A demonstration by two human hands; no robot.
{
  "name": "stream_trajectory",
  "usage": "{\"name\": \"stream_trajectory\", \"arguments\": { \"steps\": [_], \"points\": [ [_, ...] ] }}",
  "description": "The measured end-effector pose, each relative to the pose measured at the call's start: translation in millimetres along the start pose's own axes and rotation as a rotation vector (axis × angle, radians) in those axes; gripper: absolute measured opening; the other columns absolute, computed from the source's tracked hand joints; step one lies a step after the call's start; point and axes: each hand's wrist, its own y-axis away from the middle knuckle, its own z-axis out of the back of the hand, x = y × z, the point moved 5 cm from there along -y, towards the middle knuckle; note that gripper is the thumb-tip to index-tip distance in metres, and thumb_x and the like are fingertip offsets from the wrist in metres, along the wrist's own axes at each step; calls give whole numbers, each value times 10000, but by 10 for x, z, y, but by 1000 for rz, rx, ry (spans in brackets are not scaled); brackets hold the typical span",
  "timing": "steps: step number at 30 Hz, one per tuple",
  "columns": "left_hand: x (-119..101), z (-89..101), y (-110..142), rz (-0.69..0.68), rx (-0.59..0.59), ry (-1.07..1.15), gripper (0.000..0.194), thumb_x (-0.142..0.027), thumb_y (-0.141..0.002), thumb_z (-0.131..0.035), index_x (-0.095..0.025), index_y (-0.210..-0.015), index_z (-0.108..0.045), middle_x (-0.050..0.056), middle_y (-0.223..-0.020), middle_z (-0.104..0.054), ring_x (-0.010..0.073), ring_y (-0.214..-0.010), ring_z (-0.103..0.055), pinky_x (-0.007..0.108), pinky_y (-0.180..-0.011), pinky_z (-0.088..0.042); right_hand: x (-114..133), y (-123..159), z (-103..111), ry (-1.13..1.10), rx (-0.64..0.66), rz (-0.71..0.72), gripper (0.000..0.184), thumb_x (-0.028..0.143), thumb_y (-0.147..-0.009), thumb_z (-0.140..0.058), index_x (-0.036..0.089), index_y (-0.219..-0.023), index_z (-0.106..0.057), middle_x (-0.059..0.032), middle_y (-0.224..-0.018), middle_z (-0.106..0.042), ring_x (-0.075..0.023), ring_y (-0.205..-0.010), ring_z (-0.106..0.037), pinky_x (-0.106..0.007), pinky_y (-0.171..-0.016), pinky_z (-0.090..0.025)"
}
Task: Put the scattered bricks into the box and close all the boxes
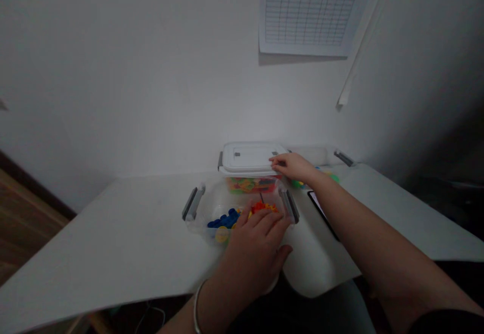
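Note:
My left hand (259,248), with a bracelet at the wrist, reaches over the near side of a clear plastic box (212,198). Its fingers are stretched out and a little apart above the pieces; no held thing shows. Inside the box lie blue toy pieces (226,219), red-orange pieces (260,206) and a yellow round piece (222,234). Behind it stands a second box with a white lid (249,156) and colourful pieces (249,185) showing through its wall. My right hand (289,165) rests at the lid's right front corner, thumb and fingers apart, touching it.
A phone-like dark-edged slab (323,214) lies right of the open box, under my right forearm. Another clear container with a grey latch (344,158) sits at the back right, green pieces (334,177) nearby. The white table (132,238) meets the wall; a printed grid sheet (310,16) hangs above.

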Motion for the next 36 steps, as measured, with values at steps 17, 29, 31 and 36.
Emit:
{"name": "stream_trajectory", "arguments": {
  "steps": [17,29,31,36],
  "points": [
    [557,210,259,290,-84,-219,246,-244,-904,-515,-228,-1065,-700,54,-1100,-736,288,-1049,-659,644,-1047,-356,163,38,63,106,-60,-51,148,182,-796,-551,215,-873,-674,-51,-1122,-723,-212,-971,-670,-272,-758,-481],
    [428,105,147,339,-15,-204,245,-233,-893,-520,-216,-1060,-698,53,-1068,-743,292,-1016,-670,631,-987,-426,220,78,78,106,-153,-56,185,177,-832,-529,197,-980,-638,-80,-1091,-699,-212,-1021,-638,-299,-839,-480],
    [409,79,140,327,-14,-199,247,-238,-891,-523,-210,-1066,-695,56,-1056,-744,292,-1011,-671,625,-986,-433,212,75,73,61,-196,-51,214,161,-821,-536,176,-1015,-625,-91,-1082,-690,-210,-996,-637,-302,-845,-480],
    [343,54,150,237,-19,-146,212,-239,-869,-560,-228,-1028,-700,38,-1040,-746,276,-987,-674,600,-986,-455,220,86,89,-32,-307,7,265,118,-803,-526,159,-1056,-596,-96,-1031,-685,-209,-951,-639,-321,-871,-481]
  ]
}}
